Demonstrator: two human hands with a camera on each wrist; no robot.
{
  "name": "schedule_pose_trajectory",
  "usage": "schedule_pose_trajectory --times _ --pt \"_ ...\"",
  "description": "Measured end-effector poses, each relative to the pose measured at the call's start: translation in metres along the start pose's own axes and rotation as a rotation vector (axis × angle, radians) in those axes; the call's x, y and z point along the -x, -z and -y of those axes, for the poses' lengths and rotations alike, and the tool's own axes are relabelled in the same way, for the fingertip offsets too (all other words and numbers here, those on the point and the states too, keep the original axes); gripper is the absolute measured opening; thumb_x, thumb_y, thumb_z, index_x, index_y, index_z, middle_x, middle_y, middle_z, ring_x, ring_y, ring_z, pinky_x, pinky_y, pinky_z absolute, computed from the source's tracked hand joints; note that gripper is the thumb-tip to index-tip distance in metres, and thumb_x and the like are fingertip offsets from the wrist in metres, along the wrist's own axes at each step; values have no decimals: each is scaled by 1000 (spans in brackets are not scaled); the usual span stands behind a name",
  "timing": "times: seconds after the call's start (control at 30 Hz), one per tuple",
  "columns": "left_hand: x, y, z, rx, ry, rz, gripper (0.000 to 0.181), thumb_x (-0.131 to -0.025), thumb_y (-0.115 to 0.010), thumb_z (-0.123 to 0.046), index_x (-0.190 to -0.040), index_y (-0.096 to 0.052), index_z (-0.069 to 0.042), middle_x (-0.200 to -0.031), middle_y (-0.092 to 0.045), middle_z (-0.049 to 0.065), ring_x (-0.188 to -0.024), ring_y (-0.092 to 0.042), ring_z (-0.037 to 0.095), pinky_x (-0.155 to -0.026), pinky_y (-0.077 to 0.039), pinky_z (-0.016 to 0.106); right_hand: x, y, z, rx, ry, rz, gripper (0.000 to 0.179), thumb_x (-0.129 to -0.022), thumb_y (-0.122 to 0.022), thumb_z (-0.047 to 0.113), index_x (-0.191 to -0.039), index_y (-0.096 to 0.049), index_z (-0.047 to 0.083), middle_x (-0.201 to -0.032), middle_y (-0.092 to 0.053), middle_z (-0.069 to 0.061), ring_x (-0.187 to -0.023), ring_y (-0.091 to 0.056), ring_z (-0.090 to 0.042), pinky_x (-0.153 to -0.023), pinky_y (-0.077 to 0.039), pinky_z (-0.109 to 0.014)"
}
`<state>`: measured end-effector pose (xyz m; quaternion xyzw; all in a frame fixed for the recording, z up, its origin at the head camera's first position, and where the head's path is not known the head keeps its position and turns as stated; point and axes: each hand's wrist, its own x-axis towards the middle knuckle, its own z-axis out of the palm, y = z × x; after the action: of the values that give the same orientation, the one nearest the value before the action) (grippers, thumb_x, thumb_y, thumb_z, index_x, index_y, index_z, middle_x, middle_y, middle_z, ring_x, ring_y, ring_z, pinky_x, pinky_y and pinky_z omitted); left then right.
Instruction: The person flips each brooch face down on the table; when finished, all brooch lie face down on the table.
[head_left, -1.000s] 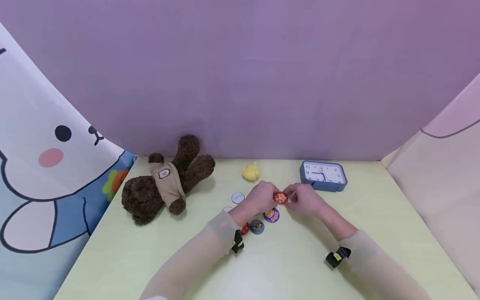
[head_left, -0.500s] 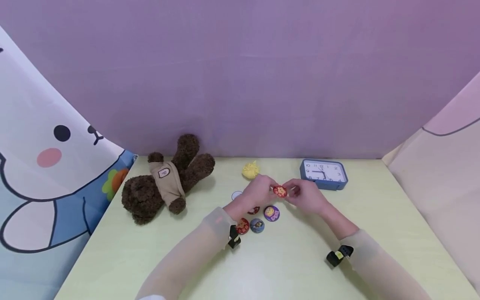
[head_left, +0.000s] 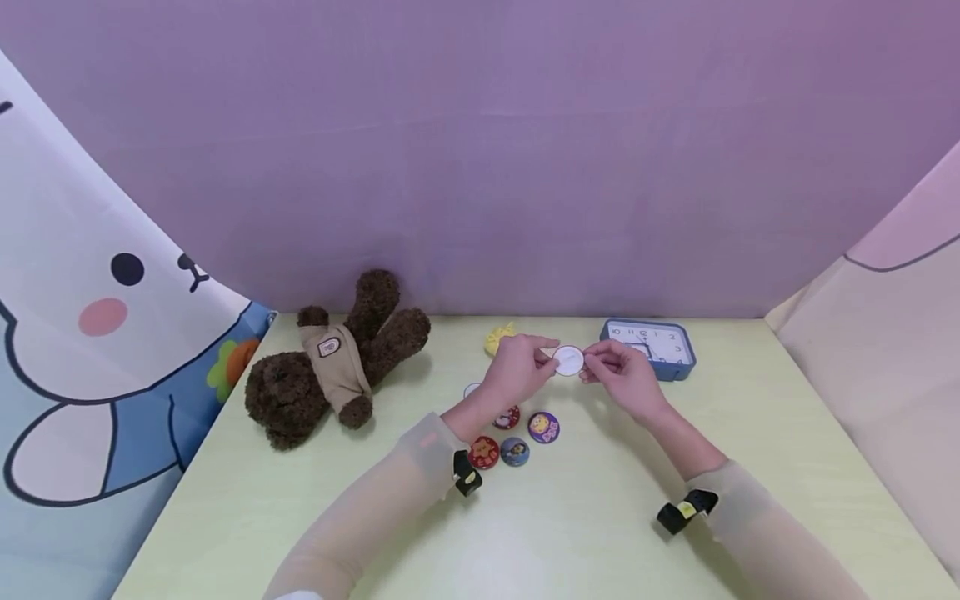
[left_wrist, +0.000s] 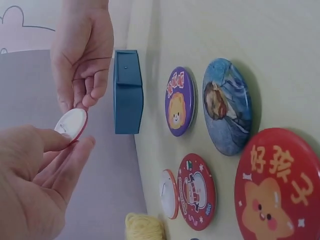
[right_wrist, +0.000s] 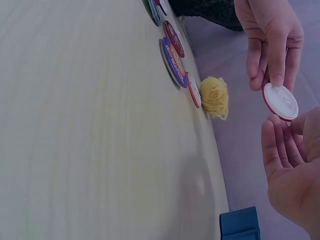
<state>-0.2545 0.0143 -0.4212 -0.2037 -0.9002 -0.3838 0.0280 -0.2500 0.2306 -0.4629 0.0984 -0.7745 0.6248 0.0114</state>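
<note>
A round button badge (head_left: 569, 361) is up above the table, its white back with the pin facing me and a red rim showing in the left wrist view. My left hand (head_left: 517, 367) pinches its left edge between thumb and fingers. At the opposite edge, my right hand (head_left: 622, 375) pinches it with the fingertips. Below the left hand lie a purple badge (left_wrist: 180, 102), a blue portrait badge (left_wrist: 226, 106), a red star badge (left_wrist: 277, 187) and a dark red badge (left_wrist: 197, 192). One more badge (left_wrist: 169, 194) lies white back up.
Behind the left hand sits a yellow yarn ball (head_left: 497, 338). A blue clock (head_left: 663, 367) lies at the back right, partly covered by the right hand. On the left, a brown teddy bear (head_left: 285, 396) lies on its back. A purple backdrop (head_left: 480, 167) rises behind the table.
The held badge has been lifted and turned over: its red printed face showed before, its white back shows now. Both hands have risen slightly with it.
</note>
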Motion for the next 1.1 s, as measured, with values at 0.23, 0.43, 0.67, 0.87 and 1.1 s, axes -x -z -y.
schedule_pose_trajectory --times 0.23,0.43,0.67,0.87,1.1 --pt "1 -5 3 117 29 42 29 -97 -78 -11 -125 -76 -4 -104 -83 12 -91 -81 18 -69 -61 15 3 0 0 133 25 20 24 -104 -63 -1 -127 -65 -6 -95 -73 -30 -73 -70 -8 -65 -59 -24" --pt "1 -11 11 105 -15 116 36 -93 -82 -7 -126 -74 2 -115 -81 16 -99 -81 23 -78 -61 16 6 0 -1 234 -4 70 29 -101 -67 1 -129 -68 -3 -96 -75 -25 -78 -73 -20 -64 -57 -21" --pt "4 -19 17 -143 -9 168 34 -94 -83 -18 -126 -76 -7 -116 -81 8 -99 -78 17 -82 -60 18 8 -1 -5 456 45 180 37 -90 -79 2 -126 -70 -5 -95 -77 -13 -80 -69 -15 -70 -58 -19" --pt "7 -28 20 -221 -15 190 31 -94 -84 -24 -121 -79 -9 -117 -82 6 -107 -77 19 -96 -61 28 11 -5 -10 574 71 216 34 -89 -84 9 -120 -73 -1 -91 -75 -6 -76 -64 -12 -67 -55 -20" --pt "7 -37 23 -291 -6 223 27 -92 -85 -22 -115 -81 -8 -110 -82 5 -95 -76 15 -91 -62 26 13 -10 -16 669 56 208 30 -89 -86 13 -115 -75 3 -93 -74 -5 -79 -60 -13 -69 -50 -21"
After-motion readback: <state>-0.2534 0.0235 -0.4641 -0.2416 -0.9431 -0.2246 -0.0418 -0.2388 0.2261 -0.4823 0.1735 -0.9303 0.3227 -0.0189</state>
